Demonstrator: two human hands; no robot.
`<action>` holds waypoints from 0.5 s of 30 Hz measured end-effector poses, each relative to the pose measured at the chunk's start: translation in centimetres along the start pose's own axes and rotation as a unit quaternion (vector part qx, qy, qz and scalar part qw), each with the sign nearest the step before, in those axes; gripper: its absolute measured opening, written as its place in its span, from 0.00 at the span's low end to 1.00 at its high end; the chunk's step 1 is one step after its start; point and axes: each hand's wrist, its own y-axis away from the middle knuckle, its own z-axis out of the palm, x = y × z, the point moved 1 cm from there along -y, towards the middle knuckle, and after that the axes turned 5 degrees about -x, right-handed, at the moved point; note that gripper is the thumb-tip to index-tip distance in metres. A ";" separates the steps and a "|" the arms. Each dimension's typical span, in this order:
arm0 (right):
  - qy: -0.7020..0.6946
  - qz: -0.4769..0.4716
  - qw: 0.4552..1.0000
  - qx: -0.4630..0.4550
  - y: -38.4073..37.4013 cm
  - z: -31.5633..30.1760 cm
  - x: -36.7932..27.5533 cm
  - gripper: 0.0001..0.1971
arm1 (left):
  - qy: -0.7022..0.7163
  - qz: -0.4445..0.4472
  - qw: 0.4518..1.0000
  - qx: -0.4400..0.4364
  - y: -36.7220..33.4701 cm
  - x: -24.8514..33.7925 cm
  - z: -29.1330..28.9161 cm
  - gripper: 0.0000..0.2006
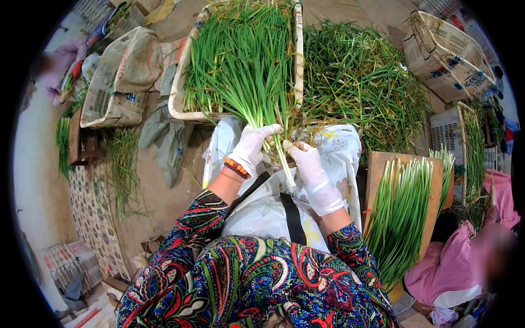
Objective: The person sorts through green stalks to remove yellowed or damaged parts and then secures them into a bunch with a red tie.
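My left hand (252,147), in a white glove with a beaded bracelet at the wrist, is closed round a bunch of garlic chives (254,98). The green leaves fan out away from me over a white crate (299,60) full of more chives. My right hand (309,167), gloved too, pinches a few stalks near their pale lower ends, just right of the left hand. Those pale stems (285,170) point down toward my lap, over a whitish plastic apron (257,213). The right fingertips partly hide what they grip.
A big heap of loose leaves (361,87) lies right of the crate. Trimmed chives (402,208) rest on a wooden board (377,164) by my right side. Other crates (117,109) (451,60) stand left and right. A person in pink (445,268) sits at the lower right.
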 end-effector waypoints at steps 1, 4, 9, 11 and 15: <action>-0.021 -0.011 1.000 0.011 -0.2 -0.6 0.2 0.12 | 0.006 0.008 1.000 0.003 -0.3 0.2 0.5 0.07; -0.066 -0.048 0.996 -0.045 0.7 -1.2 -1.3 0.10 | 0.040 -0.036 0.999 0.004 -1.5 0.6 -0.1 0.08; -0.187 -0.234 0.948 -0.110 4.2 -5.0 -6.0 0.13 | 0.175 -0.034 0.984 0.002 -4.4 2.3 -2.4 0.10; -0.215 -0.180 0.959 0.036 4.4 -9.7 -7.7 0.14 | 0.139 -0.012 0.990 0.002 -5.1 2.6 -2.4 0.08; 0.410 -0.106 0.889 0.175 2.9 -11.8 -5.8 0.19 | 0.029 0.007 0.998 0.050 -3.9 2.9 -1.0 0.07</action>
